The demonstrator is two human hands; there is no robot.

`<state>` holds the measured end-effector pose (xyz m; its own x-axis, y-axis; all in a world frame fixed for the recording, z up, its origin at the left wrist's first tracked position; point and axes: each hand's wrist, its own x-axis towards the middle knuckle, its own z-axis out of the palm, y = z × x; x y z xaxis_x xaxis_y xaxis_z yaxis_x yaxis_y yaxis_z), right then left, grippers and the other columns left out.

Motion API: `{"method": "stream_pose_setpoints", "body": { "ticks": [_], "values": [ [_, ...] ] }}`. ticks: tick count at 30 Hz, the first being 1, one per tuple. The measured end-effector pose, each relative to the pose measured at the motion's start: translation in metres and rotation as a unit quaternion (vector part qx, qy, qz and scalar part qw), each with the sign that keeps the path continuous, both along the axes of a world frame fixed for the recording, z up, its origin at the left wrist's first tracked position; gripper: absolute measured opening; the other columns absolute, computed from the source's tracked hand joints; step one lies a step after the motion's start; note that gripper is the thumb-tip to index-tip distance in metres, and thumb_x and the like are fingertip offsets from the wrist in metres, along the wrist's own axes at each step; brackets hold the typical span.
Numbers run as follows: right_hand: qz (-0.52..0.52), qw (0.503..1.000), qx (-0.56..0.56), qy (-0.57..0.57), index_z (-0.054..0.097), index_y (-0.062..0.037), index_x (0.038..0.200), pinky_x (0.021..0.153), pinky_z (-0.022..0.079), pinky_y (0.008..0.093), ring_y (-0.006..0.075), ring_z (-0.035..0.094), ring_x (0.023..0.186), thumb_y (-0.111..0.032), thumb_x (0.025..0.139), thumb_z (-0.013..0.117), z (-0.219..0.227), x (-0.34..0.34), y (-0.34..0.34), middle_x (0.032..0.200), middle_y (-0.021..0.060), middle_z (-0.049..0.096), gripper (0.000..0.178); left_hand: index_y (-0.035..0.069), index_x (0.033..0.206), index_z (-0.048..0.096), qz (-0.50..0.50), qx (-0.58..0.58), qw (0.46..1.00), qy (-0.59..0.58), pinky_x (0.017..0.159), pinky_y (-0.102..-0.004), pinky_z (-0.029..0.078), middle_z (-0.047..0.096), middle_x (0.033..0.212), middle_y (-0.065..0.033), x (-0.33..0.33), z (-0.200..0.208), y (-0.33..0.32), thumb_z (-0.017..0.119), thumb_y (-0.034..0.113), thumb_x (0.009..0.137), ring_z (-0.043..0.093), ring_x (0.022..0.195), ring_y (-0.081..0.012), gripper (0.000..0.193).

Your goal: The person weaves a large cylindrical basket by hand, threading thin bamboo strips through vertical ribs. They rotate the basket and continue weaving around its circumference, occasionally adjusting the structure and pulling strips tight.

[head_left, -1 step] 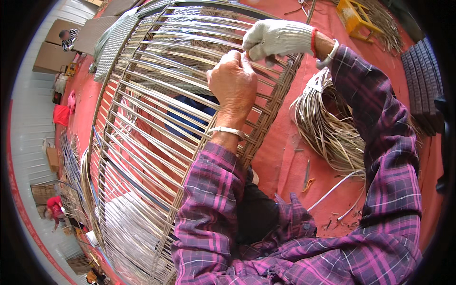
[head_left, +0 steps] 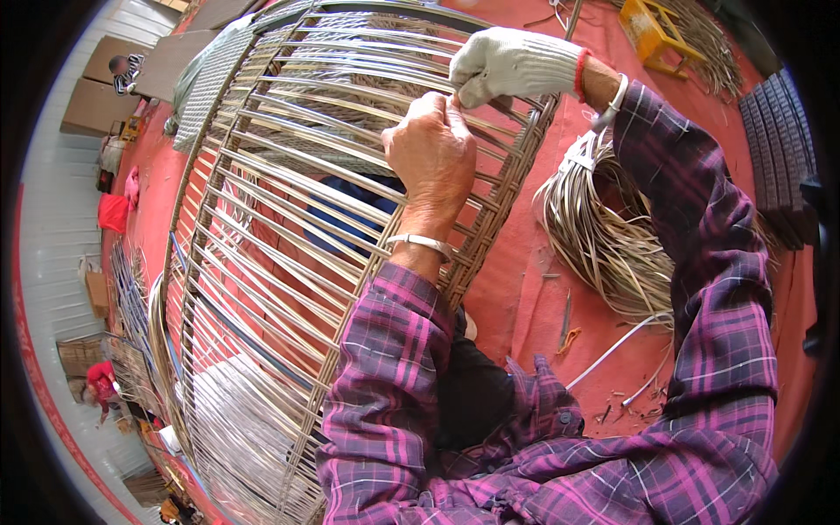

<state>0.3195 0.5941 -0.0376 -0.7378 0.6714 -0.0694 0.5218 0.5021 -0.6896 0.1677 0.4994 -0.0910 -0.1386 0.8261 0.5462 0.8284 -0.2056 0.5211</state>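
Note:
A large curved wicker frame (head_left: 297, 206) leans in front of me, strung with many pale and brown strands, with a tightly woven band (head_left: 499, 206) along its right side. Over its upper right part, my bare left hand (head_left: 430, 144) is closed in a pinch on what looks like a wicker strand, mostly hidden by the fingers. Touching its fingertips is my right hand (head_left: 503, 68), in a white knit glove with red trim. Its fingers are curled shut; what they grip is hidden. A small dark shape shows just under the glove, too unclear to name.
A tied bundle of wicker strips (head_left: 604, 232) lies on the red floor covering (head_left: 525, 297) to my right. Farther off are a yellow stool (head_left: 658, 37) and a stack of dark woven panels (head_left: 779, 157). Two other people (head_left: 101, 382) (head_left: 125, 72) are far left.
My gloved right hand has shifted slightly up and to the right. The left hand stays almost in place, and the wicker frame has not visibly moved.

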Motion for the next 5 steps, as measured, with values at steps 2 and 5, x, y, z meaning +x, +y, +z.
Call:
{"method": "stream_pose_setpoints", "body": {
  "ticks": [2,5],
  "values": [
    [-0.020,1.000,-0.005,0.007,0.073,-0.0074,0.087,0.058,0.051,0.0283,0.0104,0.063,0.062,-0.023,0.088,0.067,0.003,0.010,0.005,0.071,0.0028,0.067,0.017,0.005,0.092,0.071,-0.014,0.008,1.000,-0.007,0.067,-0.0423,0.052,0.068,0.079,-0.0154,0.002,-0.003,-0.002,0.062,0.020,0.092,0.067,0.073,-0.0356,0.017],
    [-0.040,0.999,-0.006,0.019,0.076,-0.0086,0.095,0.066,0.055,0.0302,0.0108,0.067,0.070,-0.024,0.087,0.070,0.010,0.021,0.013,0.080,0.0051,0.073,0.018,0.005,0.098,0.071,-0.036,0.011,0.999,-0.038,0.073,-0.0421,0.053,0.070,0.106,-0.0192,-0.003,0.002,-0.005,0.066,0.021,0.091,0.070,0.090,-0.0369,0.018]
  ]
}}
